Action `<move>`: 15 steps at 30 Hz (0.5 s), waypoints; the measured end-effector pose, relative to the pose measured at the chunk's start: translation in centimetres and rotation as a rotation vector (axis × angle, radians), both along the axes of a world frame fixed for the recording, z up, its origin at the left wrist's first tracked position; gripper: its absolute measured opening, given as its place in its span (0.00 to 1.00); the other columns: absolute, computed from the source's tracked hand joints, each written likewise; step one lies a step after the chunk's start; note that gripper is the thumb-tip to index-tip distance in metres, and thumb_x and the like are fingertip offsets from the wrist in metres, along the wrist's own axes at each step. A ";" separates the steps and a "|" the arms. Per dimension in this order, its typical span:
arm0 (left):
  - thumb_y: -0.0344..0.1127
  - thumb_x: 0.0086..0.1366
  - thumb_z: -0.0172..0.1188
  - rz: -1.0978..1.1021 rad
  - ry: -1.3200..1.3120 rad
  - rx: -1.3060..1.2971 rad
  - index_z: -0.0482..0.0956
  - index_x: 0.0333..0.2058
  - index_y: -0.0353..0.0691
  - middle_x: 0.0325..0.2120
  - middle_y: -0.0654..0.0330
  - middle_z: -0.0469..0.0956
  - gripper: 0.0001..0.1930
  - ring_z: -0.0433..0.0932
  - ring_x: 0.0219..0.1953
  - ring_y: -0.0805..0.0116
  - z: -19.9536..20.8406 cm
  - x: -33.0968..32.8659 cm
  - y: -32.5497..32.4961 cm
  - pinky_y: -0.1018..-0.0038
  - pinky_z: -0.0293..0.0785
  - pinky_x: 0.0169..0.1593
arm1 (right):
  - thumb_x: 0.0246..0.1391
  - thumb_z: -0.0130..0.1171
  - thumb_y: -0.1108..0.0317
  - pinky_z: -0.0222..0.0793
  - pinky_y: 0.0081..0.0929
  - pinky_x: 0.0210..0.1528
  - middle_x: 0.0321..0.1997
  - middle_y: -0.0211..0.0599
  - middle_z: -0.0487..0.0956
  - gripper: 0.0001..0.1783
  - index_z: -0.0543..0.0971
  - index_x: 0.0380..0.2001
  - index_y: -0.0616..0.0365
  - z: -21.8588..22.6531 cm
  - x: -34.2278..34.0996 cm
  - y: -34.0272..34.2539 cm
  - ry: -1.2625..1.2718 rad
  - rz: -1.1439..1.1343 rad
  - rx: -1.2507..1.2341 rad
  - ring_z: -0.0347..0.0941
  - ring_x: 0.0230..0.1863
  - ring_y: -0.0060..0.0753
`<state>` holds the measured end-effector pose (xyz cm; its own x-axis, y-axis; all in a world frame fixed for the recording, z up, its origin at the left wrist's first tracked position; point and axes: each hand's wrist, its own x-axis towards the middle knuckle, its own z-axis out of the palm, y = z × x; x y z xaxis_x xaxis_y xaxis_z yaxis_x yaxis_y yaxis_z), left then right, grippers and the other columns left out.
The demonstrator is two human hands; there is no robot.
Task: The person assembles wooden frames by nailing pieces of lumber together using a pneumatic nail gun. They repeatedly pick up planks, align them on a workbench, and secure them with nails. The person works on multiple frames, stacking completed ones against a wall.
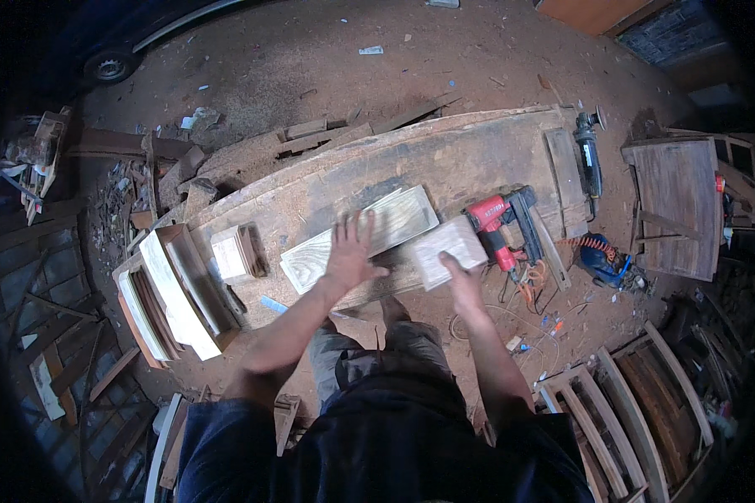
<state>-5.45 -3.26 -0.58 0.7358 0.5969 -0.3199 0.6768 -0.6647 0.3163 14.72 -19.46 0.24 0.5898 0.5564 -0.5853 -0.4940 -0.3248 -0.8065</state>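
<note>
My left hand (351, 251) lies with fingers spread on a pair of long pale wooden boards (407, 220), one partly overlapping the other on the workbench. My right hand (465, 289) is closed on a short, nearly square wooden board (441, 249). Its thumb rests on the top face, and the other fingers are hidden beneath. The square board is held close to the right end of the long boards. A red and black nail gun (488, 216) rests on the bench just to the right of that board.
The worn wooden workbench (302, 180) carries a small stack of boards (233, 253) and assembled wooden frames (184, 289) at its left. A power tool (589, 155) lies at the right end. An orange coiled hose (585, 243) and a blue machine (606, 267) sit beyond it.
</note>
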 end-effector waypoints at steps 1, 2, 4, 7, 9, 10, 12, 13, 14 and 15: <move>0.56 0.48 0.79 -0.022 0.097 -0.019 0.39 0.76 0.38 0.68 0.37 0.57 0.69 0.59 0.67 0.37 -2.5 -1.4 0.8 0.47 0.55 0.71 | 0.57 0.70 0.69 0.70 0.31 0.59 0.56 0.38 0.81 0.29 0.75 0.60 0.65 -0.4 1.0 -1.1 -0.035 -0.028 -0.011 0.76 0.55 0.31; 0.56 0.49 0.78 -0.042 0.196 -0.036 0.38 0.77 0.40 0.68 0.37 0.56 0.68 0.59 0.68 0.37 -3.9 -2.1 1.6 0.47 0.54 0.72 | 0.57 0.70 0.69 0.70 0.31 0.60 0.56 0.38 0.81 0.29 0.75 0.60 0.65 -1.2 1.8 -2.2 -0.070 -0.054 -0.019 0.76 0.55 0.31; 0.54 0.50 0.78 -0.024 0.246 -0.169 0.38 0.77 0.42 0.69 0.36 0.55 0.67 0.58 0.69 0.36 -1.9 -1.5 3.3 0.47 0.53 0.73 | 0.57 0.70 0.69 0.69 0.31 0.60 0.56 0.38 0.80 0.28 0.75 0.59 0.65 -0.5 2.5 -2.6 -0.132 -0.072 -0.042 0.76 0.56 0.31; 0.54 0.52 0.77 -0.004 0.298 -0.148 0.39 0.77 0.44 0.69 0.37 0.55 0.65 0.56 0.71 0.38 -0.2 -1.2 6.5 0.46 0.51 0.74 | 0.57 0.69 0.69 0.68 0.31 0.61 0.56 0.38 0.80 0.27 0.75 0.59 0.66 2.3 3.1 -3.1 -0.153 -0.045 -0.062 0.75 0.56 0.31; 0.56 0.54 0.76 0.027 0.271 -0.061 0.39 0.77 0.45 0.70 0.39 0.55 0.64 0.55 0.72 0.40 -1.2 -1.9 9.2 0.45 0.50 0.75 | 0.57 0.69 0.69 0.68 0.31 0.60 0.56 0.38 0.80 0.27 0.75 0.59 0.65 2.0 3.3 -3.8 -0.103 -0.062 -0.042 0.75 0.56 0.31; 0.57 0.55 0.75 0.057 0.236 -0.015 0.39 0.77 0.45 0.70 0.40 0.55 0.63 0.55 0.72 0.41 -2.0 -2.8 10.6 0.45 0.49 0.76 | 0.57 0.69 0.69 0.68 0.31 0.60 0.56 0.38 0.80 0.27 0.75 0.59 0.66 2.2 3.2 -3.6 -0.135 -0.034 -0.048 0.75 0.56 0.30; 0.58 0.56 0.73 0.063 0.156 0.108 0.42 0.77 0.45 0.70 0.41 0.56 0.61 0.55 0.72 0.42 -3.4 -3.3 10.8 0.45 0.49 0.76 | 0.57 0.68 0.69 0.68 0.30 0.60 0.55 0.38 0.80 0.26 0.76 0.58 0.66 2.6 3.1 -2.9 -0.204 0.023 -0.059 0.75 0.55 0.29; 0.59 0.56 0.73 0.039 0.110 0.184 0.44 0.76 0.45 0.70 0.41 0.56 0.60 0.55 0.72 0.43 -4.0 -3.1 10.4 0.46 0.50 0.75 | 0.58 0.69 0.69 0.68 0.30 0.59 0.55 0.37 0.81 0.25 0.76 0.57 0.66 2.2 3.1 -2.6 -0.225 0.060 -0.064 0.75 0.54 0.29; 0.59 0.56 0.72 0.018 0.065 0.260 0.45 0.76 0.45 0.70 0.41 0.57 0.59 0.55 0.72 0.44 -4.6 -2.8 9.9 0.46 0.51 0.75 | 0.58 0.69 0.68 0.69 0.30 0.58 0.54 0.37 0.81 0.25 0.77 0.56 0.67 1.4 3.2 -2.4 -0.246 0.098 -0.067 0.76 0.53 0.28; 0.65 0.58 0.69 0.012 0.085 0.150 0.49 0.75 0.42 0.70 0.43 0.57 0.57 0.55 0.72 0.46 -3.7 -0.8 8.9 0.48 0.49 0.76 | 0.58 0.69 0.68 0.69 0.30 0.58 0.53 0.36 0.82 0.24 0.78 0.55 0.67 0.4 3.2 -2.1 -0.268 0.132 -0.076 0.76 0.53 0.28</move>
